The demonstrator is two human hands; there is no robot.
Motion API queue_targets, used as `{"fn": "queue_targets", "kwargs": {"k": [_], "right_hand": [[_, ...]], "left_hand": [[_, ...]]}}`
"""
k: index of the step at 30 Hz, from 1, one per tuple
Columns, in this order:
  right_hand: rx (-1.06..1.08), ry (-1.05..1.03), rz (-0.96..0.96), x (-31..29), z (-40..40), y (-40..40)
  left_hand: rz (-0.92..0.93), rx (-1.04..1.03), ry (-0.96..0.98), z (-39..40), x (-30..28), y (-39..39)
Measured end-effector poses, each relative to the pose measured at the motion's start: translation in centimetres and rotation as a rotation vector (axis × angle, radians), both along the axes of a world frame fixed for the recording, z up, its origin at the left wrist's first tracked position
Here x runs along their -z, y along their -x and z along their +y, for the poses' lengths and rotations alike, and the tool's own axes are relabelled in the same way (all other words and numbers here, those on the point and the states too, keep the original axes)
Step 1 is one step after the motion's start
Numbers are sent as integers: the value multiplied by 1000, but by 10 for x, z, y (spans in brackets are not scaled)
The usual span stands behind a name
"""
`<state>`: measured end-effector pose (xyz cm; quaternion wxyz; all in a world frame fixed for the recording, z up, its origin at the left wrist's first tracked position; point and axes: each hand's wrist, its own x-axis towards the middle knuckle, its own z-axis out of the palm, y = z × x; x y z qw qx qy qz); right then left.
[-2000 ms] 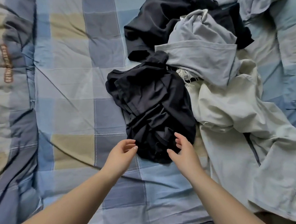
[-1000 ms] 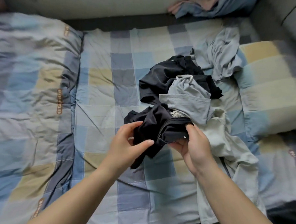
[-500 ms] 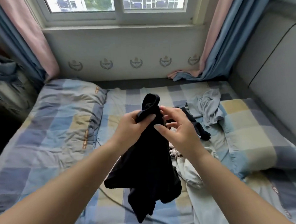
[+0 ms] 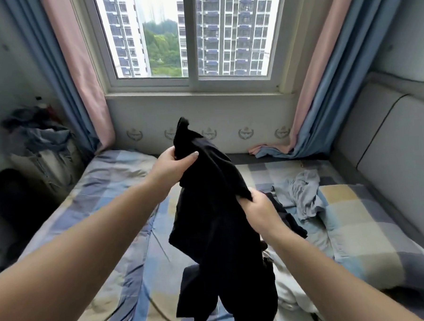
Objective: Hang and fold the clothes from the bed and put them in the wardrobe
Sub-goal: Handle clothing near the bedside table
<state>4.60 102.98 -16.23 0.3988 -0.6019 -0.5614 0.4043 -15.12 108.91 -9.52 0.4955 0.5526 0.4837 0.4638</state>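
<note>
A window [image 4: 187, 36] shows tower blocks; pink and blue curtains [image 4: 319, 81] flank it, a padded headboard [image 4: 389, 151] stands right

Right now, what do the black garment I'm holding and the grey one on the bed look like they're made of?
Black garment: soft, thin matte fabric, probably a cotton-type knit; it hangs limp in loose folds with no sheen. Exact fibre can't be told.
Grey garment: light, matte cloth, likely similar jersey; it lies crumpled in many small soft creases on the bed.
</note>
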Motion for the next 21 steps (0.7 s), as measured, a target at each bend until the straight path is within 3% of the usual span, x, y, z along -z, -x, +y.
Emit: {"fn": "queue_targets", "kwargs": {"k": [6,13,17,21], "right_hand": [[161,135,549,-69,20,18],[135,59,813,-119,14,43],[116,8,868,-134,6,49],[138,-45,922,-143,-3,42]], "left_hand": [[181,45,90,-38,18,0],[84,120,-39,-77,21,-13],[303,64,-225,-74,29,-9],[243,26,-276,-65,15,6]]}}
